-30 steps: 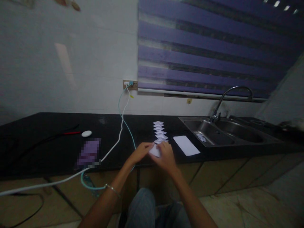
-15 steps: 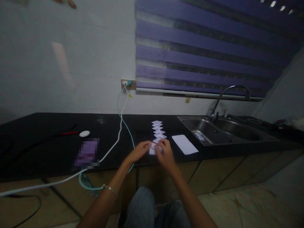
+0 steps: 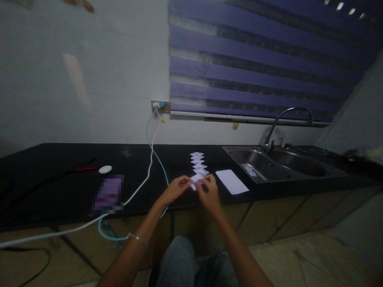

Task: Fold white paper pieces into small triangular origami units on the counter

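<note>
My left hand (image 3: 175, 189) and my right hand (image 3: 208, 192) meet over the front of a black counter (image 3: 66, 187). Both pinch a small white piece of paper (image 3: 196, 179) between their fingertips, held just above the counter. Right behind it, a row of several small folded white paper shapes (image 3: 198, 162) runs away from me. A flat white sheet of paper (image 3: 231, 181) lies to the right of my right hand.
A steel sink (image 3: 278, 168) with a curved tap (image 3: 284, 119) sits at the right. White and teal cables (image 3: 151, 155) hang from a wall socket (image 3: 158, 106) across the counter. A small white oval object (image 3: 105, 169) and a red pen (image 3: 85, 169) lie at the left.
Both hands have drawn together and lifted slightly. The paper between them now looks smaller and more gathered than a second ago. The view has drifted a little.
</note>
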Demonstrator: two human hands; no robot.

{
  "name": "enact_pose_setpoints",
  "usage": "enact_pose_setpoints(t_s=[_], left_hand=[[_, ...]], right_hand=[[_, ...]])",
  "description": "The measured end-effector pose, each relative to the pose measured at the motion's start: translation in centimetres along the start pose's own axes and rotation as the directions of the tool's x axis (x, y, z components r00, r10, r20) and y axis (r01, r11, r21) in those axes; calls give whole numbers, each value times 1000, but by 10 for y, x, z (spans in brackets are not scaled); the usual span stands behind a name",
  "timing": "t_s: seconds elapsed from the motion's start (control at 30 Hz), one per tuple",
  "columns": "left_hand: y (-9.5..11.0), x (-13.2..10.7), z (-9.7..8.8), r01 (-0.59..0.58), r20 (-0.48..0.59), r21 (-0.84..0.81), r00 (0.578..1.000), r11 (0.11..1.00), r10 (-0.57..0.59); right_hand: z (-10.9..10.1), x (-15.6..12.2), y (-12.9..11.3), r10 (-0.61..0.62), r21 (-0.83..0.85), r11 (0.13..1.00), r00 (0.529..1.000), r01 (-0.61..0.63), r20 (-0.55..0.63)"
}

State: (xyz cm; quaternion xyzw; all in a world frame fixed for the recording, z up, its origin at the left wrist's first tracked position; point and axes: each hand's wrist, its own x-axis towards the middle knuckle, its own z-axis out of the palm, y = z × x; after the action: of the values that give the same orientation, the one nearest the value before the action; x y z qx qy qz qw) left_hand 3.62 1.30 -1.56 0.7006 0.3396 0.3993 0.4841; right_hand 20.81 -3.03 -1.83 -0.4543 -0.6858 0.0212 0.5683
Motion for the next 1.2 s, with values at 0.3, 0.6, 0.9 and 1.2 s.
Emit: enact_pose_setpoints(t_s=[0.3, 0.6, 0.9, 1.2], left_hand=[[6, -1, 1, 35, -12, -103, 999, 994, -37], [11, 0, -2, 85, -95, -214, 990, 973, -107], [-8, 10, -5, 183, -60, -317, 975, 931, -212], [3, 5, -4, 151, 69, -275, 988, 950, -137]], right_hand=[[-3, 3, -6, -17, 99, 995, 993, 5, 121], [-3, -3, -4, 12, 164, 986, 999, -19, 45], [-3, -6, -4, 39, 200, 979, 999, -42, 15], [-5, -5, -7, 73, 167, 984, 996, -64, -50]])
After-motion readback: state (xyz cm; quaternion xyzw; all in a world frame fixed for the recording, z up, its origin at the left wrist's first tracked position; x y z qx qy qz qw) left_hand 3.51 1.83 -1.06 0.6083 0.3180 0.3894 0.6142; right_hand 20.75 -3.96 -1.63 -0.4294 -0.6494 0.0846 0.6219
